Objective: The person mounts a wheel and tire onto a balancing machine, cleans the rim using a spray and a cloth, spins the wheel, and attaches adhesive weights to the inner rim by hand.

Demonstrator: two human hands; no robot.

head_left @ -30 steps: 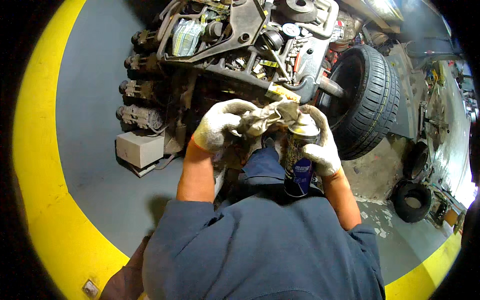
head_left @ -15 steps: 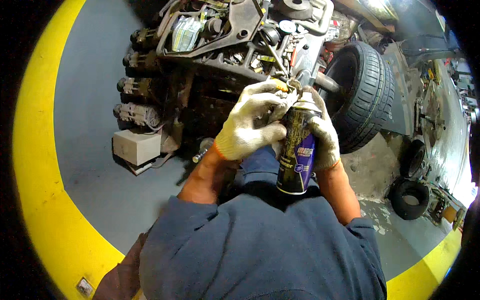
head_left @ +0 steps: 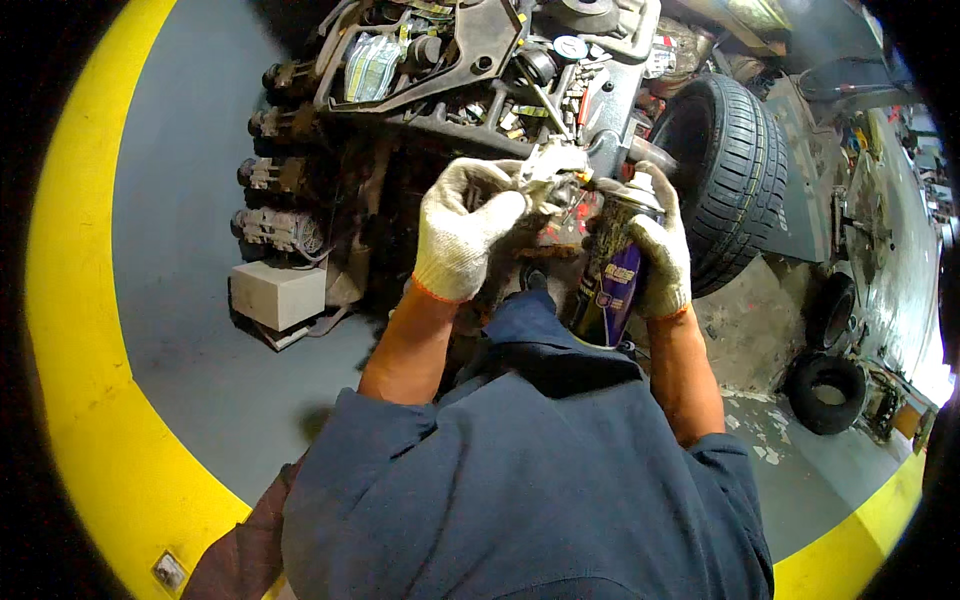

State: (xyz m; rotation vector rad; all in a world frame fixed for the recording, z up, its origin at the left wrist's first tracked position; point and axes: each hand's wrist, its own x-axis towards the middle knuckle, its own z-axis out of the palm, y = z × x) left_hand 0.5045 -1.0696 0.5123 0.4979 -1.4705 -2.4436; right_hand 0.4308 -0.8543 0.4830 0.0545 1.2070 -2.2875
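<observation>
The person's gloved right hand [head_left: 660, 255] grips a dark spray can [head_left: 608, 270] upright, its nozzle near a small metal part [head_left: 553, 172] pinched in the gloved left hand [head_left: 465, 225]. Just beyond sit an engine assembly [head_left: 450, 90] and a tyre [head_left: 735, 170] on the grey floor [head_left: 180, 250].

The person wears a dark blue work shirt with short sleeves, its cloth filling the lower middle of the frame and creasing into folds near the collar area at centre. Both forearms are bare from the sleeve ends up to the wrists. The left hand [head_left: 462, 232], just above centre, is covered by a knitted cotton work glove, off-white and grimy, with an orange-trimmed cuff. The right hand [head_left: 660, 255], right of centre, wears a matching glove, also soiled, with the same thin orange edge at its cuff. At the lower left, a brownish trouser leg shows beside the shirt.
</observation>
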